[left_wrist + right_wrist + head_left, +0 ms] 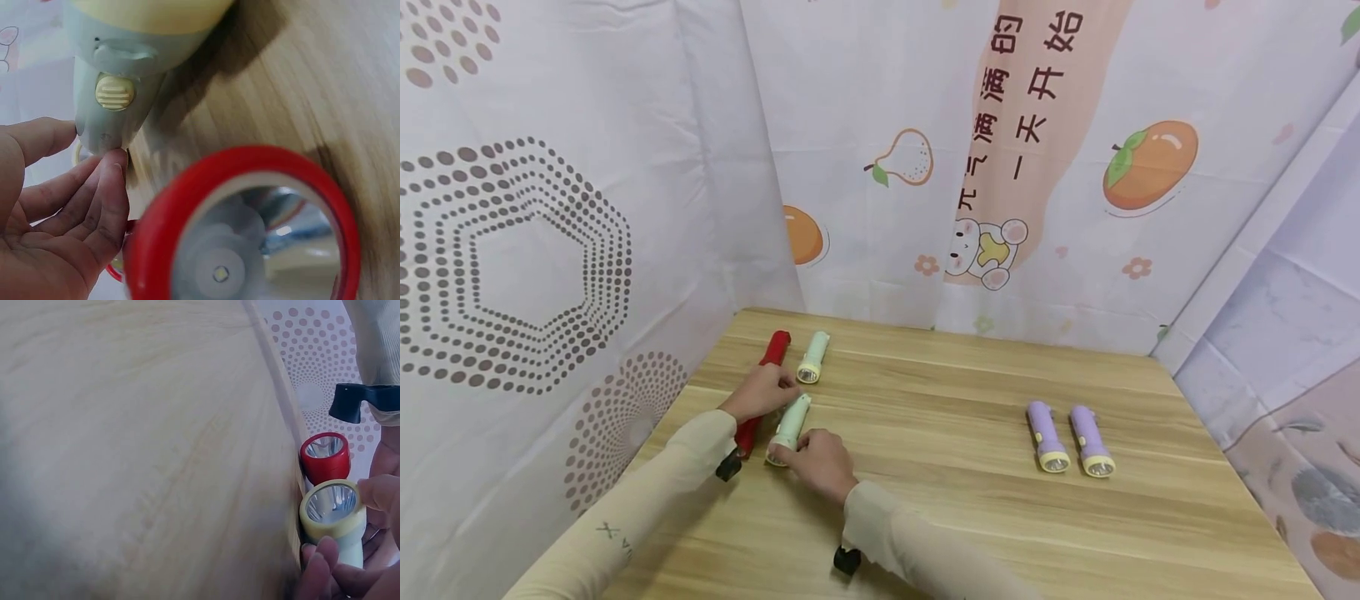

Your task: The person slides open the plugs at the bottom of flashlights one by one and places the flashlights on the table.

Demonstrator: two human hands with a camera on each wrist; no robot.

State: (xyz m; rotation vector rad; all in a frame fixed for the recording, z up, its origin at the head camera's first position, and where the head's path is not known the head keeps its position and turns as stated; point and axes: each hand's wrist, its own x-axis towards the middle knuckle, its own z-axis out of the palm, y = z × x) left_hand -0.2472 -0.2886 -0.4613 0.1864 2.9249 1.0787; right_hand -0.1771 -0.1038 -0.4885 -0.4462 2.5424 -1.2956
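Nearest the head camera, two pale sleeves (917,542) reach in from 8 and 5 o'clock; fingers of the left hand (762,393) pinch the tail of a light green flashlight (790,423) toward the tabletop's (925,400) 9 o'clock side, while the right hand (823,462) grips its lens end. Beside it lie a red flashlight (747,435) at 9 o'clock and a second green flashlight (817,348) at 1, with two purple flashlights (1042,425) well off at 3.

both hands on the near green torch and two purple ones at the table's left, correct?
No, the head view shows two purple torches on the right of the table; the left hand and right hand are on the near green torch.
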